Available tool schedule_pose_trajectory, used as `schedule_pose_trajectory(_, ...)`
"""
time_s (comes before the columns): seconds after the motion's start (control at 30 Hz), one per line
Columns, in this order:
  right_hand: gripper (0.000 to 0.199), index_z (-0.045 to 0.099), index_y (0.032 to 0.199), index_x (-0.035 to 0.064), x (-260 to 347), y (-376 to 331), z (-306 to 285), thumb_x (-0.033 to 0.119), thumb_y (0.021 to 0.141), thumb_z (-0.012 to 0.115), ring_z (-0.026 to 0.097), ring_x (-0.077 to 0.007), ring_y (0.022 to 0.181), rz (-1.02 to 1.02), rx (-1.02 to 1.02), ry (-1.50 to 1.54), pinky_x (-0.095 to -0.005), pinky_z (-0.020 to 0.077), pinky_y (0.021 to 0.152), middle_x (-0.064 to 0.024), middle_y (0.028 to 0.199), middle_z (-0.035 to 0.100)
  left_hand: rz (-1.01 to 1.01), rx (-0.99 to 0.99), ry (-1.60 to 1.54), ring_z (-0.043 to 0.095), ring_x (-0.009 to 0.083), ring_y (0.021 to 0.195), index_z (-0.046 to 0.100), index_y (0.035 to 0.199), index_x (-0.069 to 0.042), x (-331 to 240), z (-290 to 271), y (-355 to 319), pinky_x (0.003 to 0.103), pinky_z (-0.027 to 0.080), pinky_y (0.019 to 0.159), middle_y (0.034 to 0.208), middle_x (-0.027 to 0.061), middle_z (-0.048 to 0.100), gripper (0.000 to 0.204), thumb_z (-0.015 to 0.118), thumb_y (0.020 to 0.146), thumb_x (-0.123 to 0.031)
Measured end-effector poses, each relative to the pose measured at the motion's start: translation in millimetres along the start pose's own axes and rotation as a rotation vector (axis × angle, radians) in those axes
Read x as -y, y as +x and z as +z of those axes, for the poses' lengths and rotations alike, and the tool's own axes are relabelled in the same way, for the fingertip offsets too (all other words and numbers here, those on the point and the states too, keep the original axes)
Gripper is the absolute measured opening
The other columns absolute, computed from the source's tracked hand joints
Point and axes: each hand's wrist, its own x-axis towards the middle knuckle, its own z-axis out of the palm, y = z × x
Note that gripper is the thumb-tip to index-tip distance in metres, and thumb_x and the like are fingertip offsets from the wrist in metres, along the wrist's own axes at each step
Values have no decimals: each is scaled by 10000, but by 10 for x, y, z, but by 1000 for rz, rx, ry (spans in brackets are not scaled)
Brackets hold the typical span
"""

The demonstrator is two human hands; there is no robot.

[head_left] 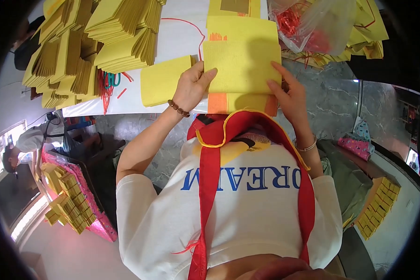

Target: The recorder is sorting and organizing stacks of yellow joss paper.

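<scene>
From the head view, your left hand (190,88) has its grip pinched on the left edge of the yellow paper sheet (241,65), your right hand (291,95) pinched on its right edge, at 12 o'clock on the white worktop (179,42). Folded yellow stacks (98,42) lie at 10 o'clock; a plastic bag (312,23) sits at 1 o'clock.

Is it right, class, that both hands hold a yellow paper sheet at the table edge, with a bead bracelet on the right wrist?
Not quite. The head view shows the brown bead bracelet on the left wrist; the right wrist carries a thin silver bangle. The rest stands: the left hand and right hand hold the yellow paper sheet at the table edge.
</scene>
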Motion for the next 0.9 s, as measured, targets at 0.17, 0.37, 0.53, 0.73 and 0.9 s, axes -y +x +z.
schedule_pose_trajectory(0.17,365,603,1149,71,-2,69,1,155,798,658,491,-80,545,120,30,-225,-241,427,526,-77,730,628,5,-39,-173,424,49,539,511,975,-4,79,36,74,231,354,481,638,-29,506,164,563,883,-130)
schedule_pose_trajectory(0.37,334,615,1127,69,-88,86,44,158,806,634,576,-133,608,99,-12,-160,-267,452,575,-139,840,664,-104,17,-191,460,37,519,417,1158,-35,-114,6,21,185,335,445,696,6,564,337,581,883,-140)
schedule_pose_trajectory(0.53,328,616,1116,64,-79,122,35,170,805,625,632,-196,704,116,-1,-213,-290,473,641,-169,915,660,-47,-93,-109,489,97,624,452,1173,-35,-170,-48,-63,245,387,567,731,26,543,359,600,853,-101)
schedule_pose_trajectory(0.73,330,617,1107,63,-154,120,53,181,799,627,644,-229,730,69,-23,-230,-307,481,662,-172,901,658,841,-150,837,498,307,991,554,1112,-55,-571,154,-72,412,367,815,1022,102,556,369,636,757,-110)
schedule_pose_trajectory(0.9,329,617,1107,66,-178,140,61,180,798,627,643,-245,724,70,-32,-183,-311,485,664,-172,890,660,859,75,1026,382,308,1219,508,1193,-48,-453,481,64,447,295,1007,1279,140,455,450,610,807,-257)
